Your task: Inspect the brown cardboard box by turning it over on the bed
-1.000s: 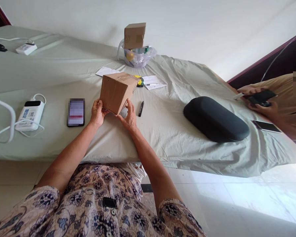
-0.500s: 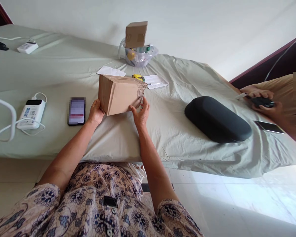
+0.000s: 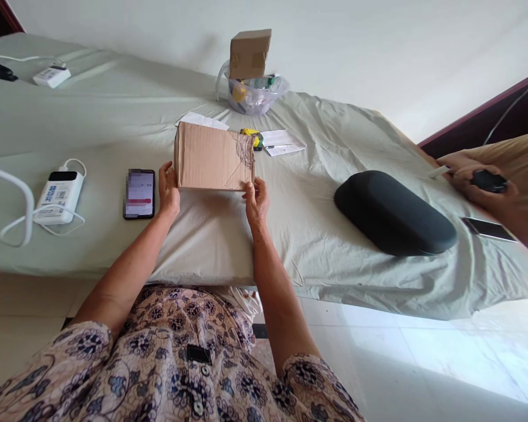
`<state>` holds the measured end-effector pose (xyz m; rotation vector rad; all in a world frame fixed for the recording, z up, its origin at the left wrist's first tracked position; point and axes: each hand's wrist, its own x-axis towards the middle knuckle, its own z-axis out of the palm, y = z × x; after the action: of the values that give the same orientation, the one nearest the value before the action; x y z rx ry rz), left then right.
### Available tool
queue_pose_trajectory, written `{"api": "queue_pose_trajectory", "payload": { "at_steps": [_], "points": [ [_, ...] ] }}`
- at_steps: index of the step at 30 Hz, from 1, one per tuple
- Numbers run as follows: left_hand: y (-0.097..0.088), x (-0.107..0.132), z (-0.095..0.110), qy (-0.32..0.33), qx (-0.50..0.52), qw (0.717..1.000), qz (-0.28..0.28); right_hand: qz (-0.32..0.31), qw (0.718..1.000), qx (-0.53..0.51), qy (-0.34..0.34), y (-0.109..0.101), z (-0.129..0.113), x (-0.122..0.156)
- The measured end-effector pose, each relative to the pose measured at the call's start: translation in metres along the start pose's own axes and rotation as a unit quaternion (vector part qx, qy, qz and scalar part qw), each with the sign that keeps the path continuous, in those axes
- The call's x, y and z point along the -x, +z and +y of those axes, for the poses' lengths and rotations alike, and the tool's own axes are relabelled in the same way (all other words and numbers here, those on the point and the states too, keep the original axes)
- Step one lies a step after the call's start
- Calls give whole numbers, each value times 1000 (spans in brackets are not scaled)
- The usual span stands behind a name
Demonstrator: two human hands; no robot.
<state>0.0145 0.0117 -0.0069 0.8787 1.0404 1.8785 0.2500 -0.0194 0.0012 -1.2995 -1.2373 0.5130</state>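
A brown cardboard box (image 3: 211, 157) with clear tape at its right end lies flat-side toward me on the cloth-covered table (image 3: 114, 117). My left hand (image 3: 169, 192) grips its lower left corner. My right hand (image 3: 256, 198) holds its lower right corner, fingers curled against the box. A phone (image 3: 139, 193) lies just left of my left hand. Behind the box are white papers (image 3: 281, 142) and a yellow tape measure (image 3: 251, 136).
A power bank (image 3: 57, 190) with white cable sits at the left. A clear bowl (image 3: 256, 94) carries a second small box (image 3: 250, 54) at the back. A black padded case (image 3: 393, 212) lies to the right. Another person's hands (image 3: 479, 183) hold a dark object at the far right, beside a phone (image 3: 488, 228).
The box was tilted on a corner, then turned in my hands until its broad side faces me. My hands have spread to its two lower corners.
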Motion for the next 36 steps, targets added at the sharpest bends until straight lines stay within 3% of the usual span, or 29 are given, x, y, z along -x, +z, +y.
{"api": "queue_pose_trajectory", "payload": {
  "at_steps": [2,8,15,22,26,31,36],
  "points": [
    [3,0,5,28,-4,999,-17,-4,1000,14,-4,1,2,0],
    [7,-1,11,-17,39,996,-83,-14,999,30,-31,-1,5,0],
    [9,9,24,40,-18,989,-138,-19,998,35,-39,-5,2,0],
    [11,12,22,43,-17,993,-108,-30,999,18,-28,-4,8,-3],
    [8,7,14,51,-15,993,-103,-75,997,21,-28,-6,16,-8],
    [3,0,8,50,-34,996,-68,-116,986,115,-13,-10,22,-9],
    [-1,-4,4,47,-50,995,-78,-135,972,191,-18,-11,30,-6]
  ]
}}
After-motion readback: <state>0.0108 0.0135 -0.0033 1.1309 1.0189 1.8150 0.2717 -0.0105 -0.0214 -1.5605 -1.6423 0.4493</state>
